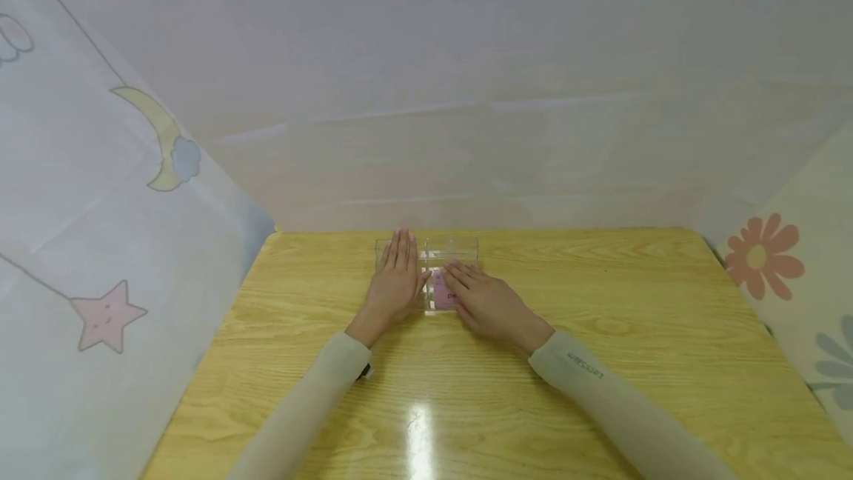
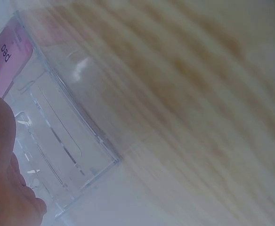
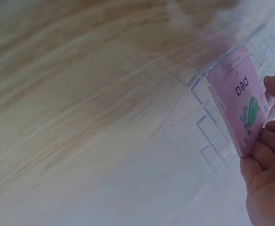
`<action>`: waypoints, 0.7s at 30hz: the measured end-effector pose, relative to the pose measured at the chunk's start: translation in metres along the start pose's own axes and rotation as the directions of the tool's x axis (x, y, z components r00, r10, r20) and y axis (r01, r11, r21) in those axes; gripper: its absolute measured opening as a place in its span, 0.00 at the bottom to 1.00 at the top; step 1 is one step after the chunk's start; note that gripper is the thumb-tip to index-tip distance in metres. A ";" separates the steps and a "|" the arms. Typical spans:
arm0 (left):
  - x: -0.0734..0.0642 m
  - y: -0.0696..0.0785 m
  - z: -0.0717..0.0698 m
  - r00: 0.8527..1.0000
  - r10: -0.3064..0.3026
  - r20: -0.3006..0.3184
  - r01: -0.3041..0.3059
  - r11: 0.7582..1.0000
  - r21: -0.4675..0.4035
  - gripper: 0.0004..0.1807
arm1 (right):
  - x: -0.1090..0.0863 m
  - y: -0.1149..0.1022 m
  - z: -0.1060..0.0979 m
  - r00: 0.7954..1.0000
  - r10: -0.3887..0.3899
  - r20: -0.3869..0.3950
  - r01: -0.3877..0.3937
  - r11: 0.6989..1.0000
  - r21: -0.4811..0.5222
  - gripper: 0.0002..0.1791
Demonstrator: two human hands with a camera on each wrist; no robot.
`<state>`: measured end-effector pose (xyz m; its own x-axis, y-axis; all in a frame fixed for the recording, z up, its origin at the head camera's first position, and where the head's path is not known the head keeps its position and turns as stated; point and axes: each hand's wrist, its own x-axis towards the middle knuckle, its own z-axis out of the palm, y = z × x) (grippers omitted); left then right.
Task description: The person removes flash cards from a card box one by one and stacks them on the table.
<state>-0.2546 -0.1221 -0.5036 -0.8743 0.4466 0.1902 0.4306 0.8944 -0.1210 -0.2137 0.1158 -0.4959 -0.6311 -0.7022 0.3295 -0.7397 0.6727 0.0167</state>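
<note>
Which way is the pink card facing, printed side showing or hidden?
The pink card has its printed side showing: the word "pea" and a green picture are visible in the right wrist view.

Muted light, one white glare streak (image 1: 420,439) on the tabletop (image 1: 600,295), hazy wrist views

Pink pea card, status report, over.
Left hand over clear holder, left side. Right hand touching pink pea card, holder's right side. In the way: right hand partly covers card in head view.
</note>
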 end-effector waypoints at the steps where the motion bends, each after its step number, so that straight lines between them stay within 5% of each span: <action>1: 0.000 0.000 0.000 1.000 -0.001 -0.002 0.001 1.000 -0.001 0.43 | 0.000 0.000 0.000 1.000 0.002 -0.001 -0.002 1.000 0.001 0.32; 10: -0.001 0.000 0.000 1.000 -0.007 0.028 0.007 1.000 0.000 0.42 | 0.002 0.000 0.006 1.000 0.021 -0.013 -0.021 1.000 -0.008 0.30; 21: -0.002 -0.002 0.002 1.000 -0.007 -0.011 0.007 1.000 -0.007 0.42 | 0.008 -0.006 0.005 0.997 0.041 -0.063 -0.042 0.999 -0.020 0.25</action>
<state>-0.2547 -0.1248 -0.5059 -0.8745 0.4409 0.2021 0.4263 0.8975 -0.1133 -0.2156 0.1048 -0.4984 -0.6449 -0.6583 0.3882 -0.7077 0.7062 0.0219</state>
